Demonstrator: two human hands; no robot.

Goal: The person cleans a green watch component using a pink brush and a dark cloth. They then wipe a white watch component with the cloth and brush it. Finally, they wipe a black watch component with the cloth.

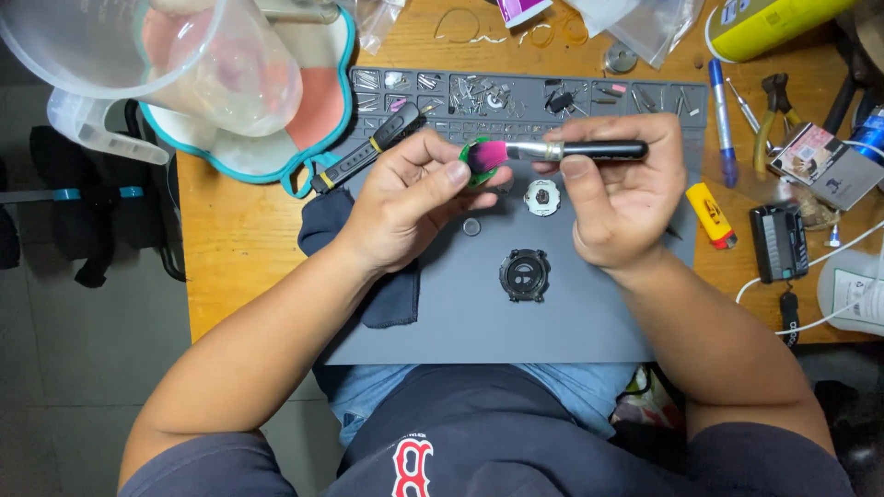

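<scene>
My left hand (410, 202) pinches a small round green part (474, 170) between thumb and fingers above a grey work mat (460, 313). My right hand (617, 193) grips a black-handled brush (589, 150) with a silver ferrule. Its pink bristles (488, 155) rest on the green part. Below my hands on the mat lie a black watch case (525, 274), a white round module (542, 197) and a small grey disc (471, 226).
The mat's far tray (516, 92) holds several small screws and parts. A black and yellow strap (364, 152), dark cloth (387, 294), clear jug (175, 64), blue pen (721, 106), pliers (773, 115), yellow lighter (712, 214) and black battery (778, 242) lie around.
</scene>
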